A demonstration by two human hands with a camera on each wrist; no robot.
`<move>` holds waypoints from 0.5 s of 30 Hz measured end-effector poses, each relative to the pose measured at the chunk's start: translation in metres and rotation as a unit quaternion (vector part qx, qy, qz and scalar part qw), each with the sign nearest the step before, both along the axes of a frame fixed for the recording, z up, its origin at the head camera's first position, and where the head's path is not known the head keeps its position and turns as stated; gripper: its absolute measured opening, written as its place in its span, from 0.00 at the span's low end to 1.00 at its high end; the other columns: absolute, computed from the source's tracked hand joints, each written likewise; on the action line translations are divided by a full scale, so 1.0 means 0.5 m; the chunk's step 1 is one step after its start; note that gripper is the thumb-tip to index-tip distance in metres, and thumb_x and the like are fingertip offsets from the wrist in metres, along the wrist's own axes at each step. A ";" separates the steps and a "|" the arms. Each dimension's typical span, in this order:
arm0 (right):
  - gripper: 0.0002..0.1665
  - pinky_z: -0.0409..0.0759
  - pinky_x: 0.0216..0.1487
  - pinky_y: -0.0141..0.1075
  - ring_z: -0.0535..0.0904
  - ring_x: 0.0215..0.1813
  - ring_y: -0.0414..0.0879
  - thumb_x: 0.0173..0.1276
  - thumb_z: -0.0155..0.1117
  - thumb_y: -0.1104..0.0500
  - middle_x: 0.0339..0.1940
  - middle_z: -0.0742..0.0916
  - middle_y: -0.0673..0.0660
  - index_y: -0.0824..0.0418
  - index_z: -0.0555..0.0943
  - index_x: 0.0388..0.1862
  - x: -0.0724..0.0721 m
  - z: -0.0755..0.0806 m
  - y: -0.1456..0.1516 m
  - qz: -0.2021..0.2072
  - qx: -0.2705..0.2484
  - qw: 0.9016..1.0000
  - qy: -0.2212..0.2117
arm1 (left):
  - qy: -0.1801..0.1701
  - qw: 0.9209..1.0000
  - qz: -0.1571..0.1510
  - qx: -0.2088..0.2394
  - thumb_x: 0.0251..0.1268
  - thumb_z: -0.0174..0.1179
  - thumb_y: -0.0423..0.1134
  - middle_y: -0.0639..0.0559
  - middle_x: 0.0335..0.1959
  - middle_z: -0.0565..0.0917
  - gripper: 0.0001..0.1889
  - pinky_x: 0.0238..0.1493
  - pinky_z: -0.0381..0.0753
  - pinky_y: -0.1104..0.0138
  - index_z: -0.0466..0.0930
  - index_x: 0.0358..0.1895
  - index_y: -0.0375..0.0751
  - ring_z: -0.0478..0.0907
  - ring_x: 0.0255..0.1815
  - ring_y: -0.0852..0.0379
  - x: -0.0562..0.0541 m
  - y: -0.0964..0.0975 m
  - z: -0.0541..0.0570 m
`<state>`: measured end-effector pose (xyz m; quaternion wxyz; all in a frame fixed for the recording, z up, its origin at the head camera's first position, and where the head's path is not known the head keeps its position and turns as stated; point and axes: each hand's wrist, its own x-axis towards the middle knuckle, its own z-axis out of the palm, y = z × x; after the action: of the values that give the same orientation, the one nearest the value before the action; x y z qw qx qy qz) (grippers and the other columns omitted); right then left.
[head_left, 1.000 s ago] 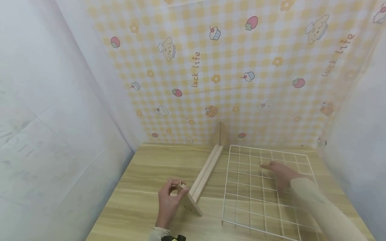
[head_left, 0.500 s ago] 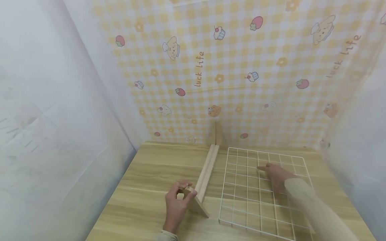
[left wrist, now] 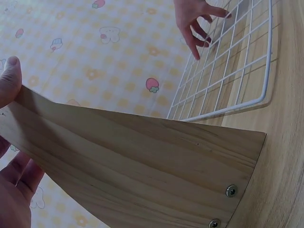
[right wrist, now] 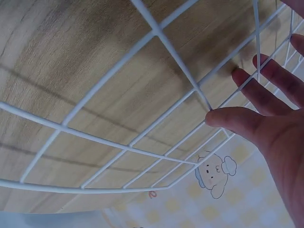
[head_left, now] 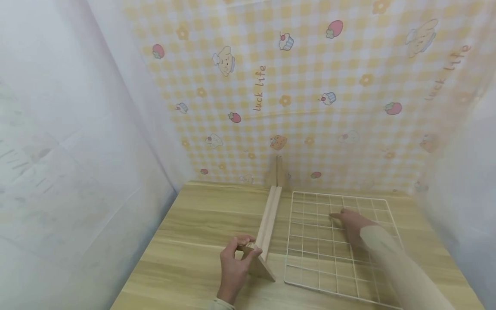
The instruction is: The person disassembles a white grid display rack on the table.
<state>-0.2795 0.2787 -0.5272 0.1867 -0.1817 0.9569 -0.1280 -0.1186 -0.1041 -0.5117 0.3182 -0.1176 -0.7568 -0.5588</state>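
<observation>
My left hand (head_left: 234,267) pinches the top of a wooden end panel (left wrist: 142,156), thumb on one side and fingers on the other. Two metal bolts show at the panel's lower end. This panel meets one end of a long pale wooden rail (head_left: 270,217); a second upright panel (head_left: 279,171) stands at the far end by the backdrop. To the right lies a white wire grid (head_left: 310,262), low over the table. Over the grid, my right hand (head_left: 353,224) has its fingers spread and its thumb touching a wire (right wrist: 206,114). Whether its fingertips pass between the wires is unclear.
A wood-grain table (head_left: 186,224) lies under everything. A yellow checked cloth backdrop (head_left: 302,73) rises behind it, with white sheets (head_left: 69,142) at the left and right sides. The grid's left edge lies close beside the rail.
The near end panel has moved right with my left hand, so the rail stands straighter front to back. The grid and my right hand have shifted slightly left; the head view has shifted too.
</observation>
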 end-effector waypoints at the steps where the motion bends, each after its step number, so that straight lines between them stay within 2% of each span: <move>1: 0.60 0.76 0.62 0.66 0.71 0.66 0.75 0.39 0.75 0.78 0.69 0.71 0.75 0.57 0.66 0.75 -0.002 -0.005 0.001 -0.005 0.005 1.000 0.003 | 0.000 1.000 -0.002 0.001 0.46 0.77 0.31 0.47 0.39 0.89 0.15 0.39 0.77 0.72 0.80 0.36 0.44 0.81 0.42 0.66 0.000 0.002 0.000; 2: 0.59 0.77 0.61 0.65 0.71 0.66 0.75 0.40 0.73 0.79 0.69 0.72 0.75 0.57 0.66 0.75 -0.003 -0.009 0.003 -0.006 0.011 1.000 0.008 | 0.004 1.000 -0.003 0.000 0.46 0.77 0.31 0.46 0.39 0.89 0.15 0.38 0.77 0.72 0.80 0.36 0.44 0.81 0.41 0.66 0.000 0.003 -0.001; 3: 0.61 0.80 0.58 0.63 0.74 0.63 0.74 0.35 0.73 0.81 0.66 0.75 0.73 0.56 0.68 0.74 -0.004 -0.012 0.005 0.013 0.035 0.999 0.034 | 0.007 1.000 -0.003 -0.001 0.46 0.77 0.31 0.46 0.39 0.89 0.15 0.38 0.77 0.73 0.80 0.36 0.44 0.81 0.41 0.66 0.000 0.005 -0.001; 7: 0.59 0.81 0.57 0.62 0.76 0.61 0.71 0.37 0.72 0.81 0.63 0.78 0.69 0.56 0.70 0.72 0.000 -0.011 0.006 0.015 0.033 0.998 0.046 | 0.028 1.000 0.000 -0.008 0.45 0.78 0.31 0.45 0.38 0.88 0.16 0.37 0.77 0.72 0.80 0.36 0.42 0.82 0.41 0.64 0.001 0.012 -0.003; 9: 0.57 0.82 0.56 0.61 0.78 0.59 0.69 0.38 0.70 0.82 0.61 0.79 0.67 0.56 0.70 0.72 0.005 -0.007 0.005 0.018 0.025 0.998 0.050 | 0.026 1.000 0.001 -0.012 0.45 0.78 0.31 0.45 0.38 0.89 0.16 0.38 0.77 0.73 0.80 0.36 0.42 0.83 0.41 0.63 0.002 0.015 -0.002; 12: 0.56 0.80 0.58 0.62 0.78 0.60 0.70 0.41 0.69 0.83 0.63 0.79 0.69 0.56 0.70 0.72 0.013 0.002 0.003 0.023 0.026 0.998 0.058 | 0.022 1.000 0.004 -0.022 0.45 0.77 0.32 0.46 0.38 0.89 0.16 0.39 0.77 0.72 0.80 0.36 0.43 0.83 0.42 0.62 0.003 0.018 0.000; 15: 0.55 0.74 0.63 0.67 0.74 0.65 0.73 0.43 0.67 0.83 0.68 0.76 0.71 0.54 0.70 0.72 0.016 0.002 0.005 0.015 0.025 0.997 0.065 | 0.017 0.999 0.012 -0.032 0.44 0.78 0.32 0.49 0.39 0.90 0.17 0.40 0.77 0.72 0.79 0.36 0.44 0.84 0.42 0.60 0.003 0.019 0.001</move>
<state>-0.2715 0.2810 -0.5262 0.1302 -0.1995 0.9672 -0.0886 -0.1172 -0.0943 -0.5112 0.3336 -0.1287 -0.7702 -0.5281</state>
